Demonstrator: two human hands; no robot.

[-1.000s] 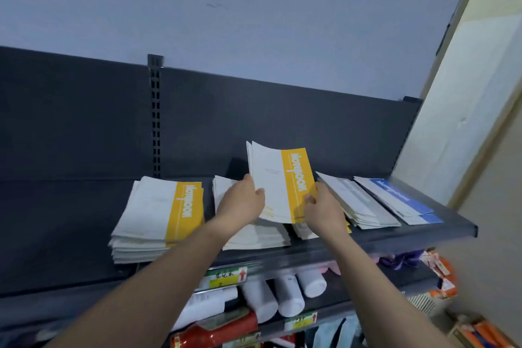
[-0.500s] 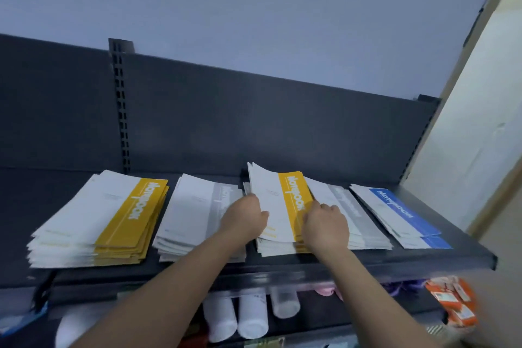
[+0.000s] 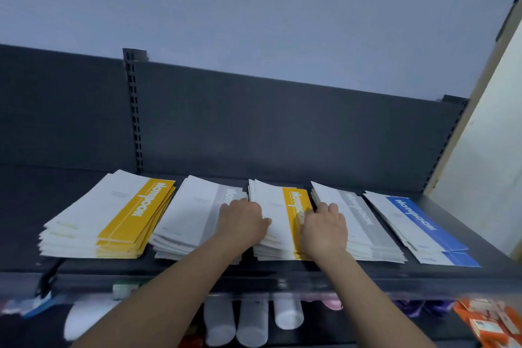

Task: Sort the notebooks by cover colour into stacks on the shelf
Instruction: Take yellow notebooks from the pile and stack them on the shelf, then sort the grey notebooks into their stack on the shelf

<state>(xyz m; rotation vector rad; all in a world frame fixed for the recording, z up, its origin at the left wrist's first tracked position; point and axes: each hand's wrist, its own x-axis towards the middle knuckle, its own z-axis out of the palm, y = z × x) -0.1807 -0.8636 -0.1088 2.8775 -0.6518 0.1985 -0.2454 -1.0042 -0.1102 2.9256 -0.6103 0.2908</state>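
Down low, white tubes [image 3: 251, 322] and orange packets [image 3: 491, 322] sat on a lower level. Above them, two bare arms reached up to the dark shelf [image 3: 25, 206]. The left hand [image 3: 243, 223] and the right hand [image 3: 324, 232] gripped the middle yellow stack [image 3: 271, 206] by its two sides, with the fingers curled round its edges. That stack lay flat on the shelf. A grey stack [image 3: 192, 212] lay just beside it on the left, and another grey stack [image 3: 364, 223] on the right. The big yellow stack [image 3: 113, 215] sat far left and the blue stack [image 3: 418, 223] far right. Behind them stood a dark back panel [image 3: 282, 135].
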